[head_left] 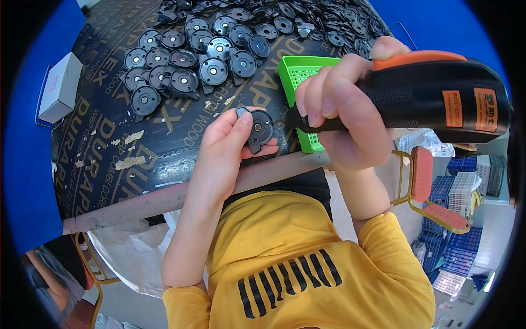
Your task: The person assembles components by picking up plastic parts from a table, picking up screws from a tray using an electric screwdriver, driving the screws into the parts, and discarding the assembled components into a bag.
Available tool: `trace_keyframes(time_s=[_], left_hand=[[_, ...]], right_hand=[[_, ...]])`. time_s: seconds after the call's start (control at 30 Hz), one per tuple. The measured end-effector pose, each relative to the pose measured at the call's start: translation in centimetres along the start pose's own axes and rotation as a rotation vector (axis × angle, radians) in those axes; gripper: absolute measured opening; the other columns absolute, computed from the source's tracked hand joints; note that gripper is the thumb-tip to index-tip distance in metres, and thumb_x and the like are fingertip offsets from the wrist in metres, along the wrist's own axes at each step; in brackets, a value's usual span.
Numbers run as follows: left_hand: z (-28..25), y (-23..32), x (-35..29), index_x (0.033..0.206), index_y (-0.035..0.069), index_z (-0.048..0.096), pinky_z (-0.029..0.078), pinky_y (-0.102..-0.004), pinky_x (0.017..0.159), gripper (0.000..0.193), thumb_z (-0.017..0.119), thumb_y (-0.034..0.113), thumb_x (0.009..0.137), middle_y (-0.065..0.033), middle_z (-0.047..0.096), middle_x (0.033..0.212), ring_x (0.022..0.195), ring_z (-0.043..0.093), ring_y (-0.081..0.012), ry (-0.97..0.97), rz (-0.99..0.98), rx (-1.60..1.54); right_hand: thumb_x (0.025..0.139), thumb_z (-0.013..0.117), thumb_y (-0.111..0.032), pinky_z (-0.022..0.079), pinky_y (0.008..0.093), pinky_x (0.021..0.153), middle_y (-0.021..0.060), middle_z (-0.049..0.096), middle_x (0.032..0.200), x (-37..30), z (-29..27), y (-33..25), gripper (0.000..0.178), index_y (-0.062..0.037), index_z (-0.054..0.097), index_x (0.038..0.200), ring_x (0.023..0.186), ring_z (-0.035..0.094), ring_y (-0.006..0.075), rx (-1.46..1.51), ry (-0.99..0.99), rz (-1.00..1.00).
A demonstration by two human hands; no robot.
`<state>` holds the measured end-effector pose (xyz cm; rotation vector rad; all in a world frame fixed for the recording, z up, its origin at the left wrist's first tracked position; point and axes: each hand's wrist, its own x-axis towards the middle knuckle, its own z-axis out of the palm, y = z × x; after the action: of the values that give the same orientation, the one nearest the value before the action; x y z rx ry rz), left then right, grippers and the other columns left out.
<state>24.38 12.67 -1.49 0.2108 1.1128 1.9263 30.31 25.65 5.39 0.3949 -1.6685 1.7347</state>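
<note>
My left hand (223,140) pinches a round black plastic part (261,129) with a side tab and a small metal centre, thumb on its upper face. In my right hand (350,109) is a black and orange electric screwdriver (433,93), lying roughly level with the fingers wrapped round its front half. The screwdriver's dark nose points left, close beside the black part; whether they touch I cannot tell. Behind my right hand a bright green plastic basket (286,77) is partly hidden. Beyond my left hand, several similar black parts (184,80) lie grouped with their round faces up.
A big heap of black parts (350,27) covers the table's far side. The dark printed board tabletop (109,164) has worn patches. At left stands a white box (60,88) by blue panels. A red-padded chair (422,172) and stacked crates (463,252) are at right; another person's arm (52,274) shows lower left.
</note>
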Motion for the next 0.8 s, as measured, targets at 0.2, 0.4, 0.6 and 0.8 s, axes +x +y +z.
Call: trace_keyframes(time_s=[0.2, 0.4, 0.6, 0.8], left_hand=[[-0.05, 0.0, -0.08, 0.099, -0.001, 0.05, 0.052, -0.0278, 0.067, 0.025, 0.038, 0.02, 0.092, -0.0093, 0.058, 0.084, 0.072, 0.059, -0.0155, 0.004, 0.003, 0.002], [-0.03, 0.05, -0.08, 0.098, -0.001, 0.05, 0.053, -0.0286, 0.066, 0.025, 0.038, 0.019, 0.092, -0.0095, 0.058, 0.083, 0.071, 0.059, -0.0159, 0.013, -0.017, -0.013], [-0.05, -0.05, 0.0, 0.097, -0.002, 0.051, 0.053, -0.0288, 0.066, 0.024, 0.039, 0.018, 0.092, -0.0101, 0.059, 0.082, 0.071, 0.06, -0.017, 0.023, 0.0, -0.008], [0.21, 0.09, 0.06, 0.096, -0.003, 0.051, 0.053, -0.0297, 0.068, 0.025, 0.039, 0.019, 0.092, -0.0111, 0.059, 0.086, 0.074, 0.061, -0.0179, 0.038, 0.021, 0.003]], right_hand=[[0.078, 0.042, 0.001, 0.041, 0.0316, 0.052, 0.0064, 0.043, 0.066, -0.01, 0.05, 0.35, 0.038, -0.0104, 0.026, 0.109, 0.051, 0.047, 0.0169, -0.002, -0.013, 0.026], [0.077, 0.043, 0.003, 0.042, 0.0315, 0.052, 0.0059, 0.043, 0.063, -0.07, 0.29, 0.25, 0.036, -0.0115, 0.027, 0.106, 0.049, 0.047, 0.0167, -0.056, -0.009, 0.052], [0.077, 0.043, 0.003, 0.042, 0.0316, 0.051, 0.0058, 0.044, 0.063, -0.36, 0.06, 0.71, 0.035, -0.0121, 0.028, 0.104, 0.049, 0.047, 0.0165, -0.005, -0.016, 0.026], [0.076, 0.041, 0.004, 0.041, 0.0317, 0.05, 0.0058, 0.043, 0.063, -0.24, 0.39, 0.17, 0.042, -0.0111, 0.028, 0.113, 0.048, 0.044, 0.0154, -0.008, 0.078, 0.012]])
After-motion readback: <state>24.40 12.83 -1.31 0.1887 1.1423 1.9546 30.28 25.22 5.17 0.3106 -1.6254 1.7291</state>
